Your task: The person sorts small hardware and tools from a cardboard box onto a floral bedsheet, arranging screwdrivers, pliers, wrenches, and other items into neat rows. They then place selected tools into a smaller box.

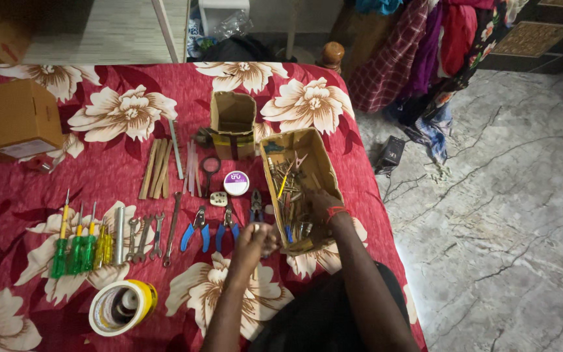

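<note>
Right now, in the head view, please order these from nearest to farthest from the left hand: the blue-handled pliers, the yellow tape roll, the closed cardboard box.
1. Blue-handled pliers, just left of the left hand.
2. Yellow tape roll, at the lower left on the bed.
3. Closed cardboard box, at the far upper left.

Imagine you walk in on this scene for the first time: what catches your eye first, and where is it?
First comes the red floral bedspread covering the whole surface, with a neat row of tools on it: green and yellow screwdrivers at the left, spanners and blue-handled pliers beside them. Near the middle, the left hand holds something small, while the right hand reaches into an open cardboard box of loose hardware.
</note>
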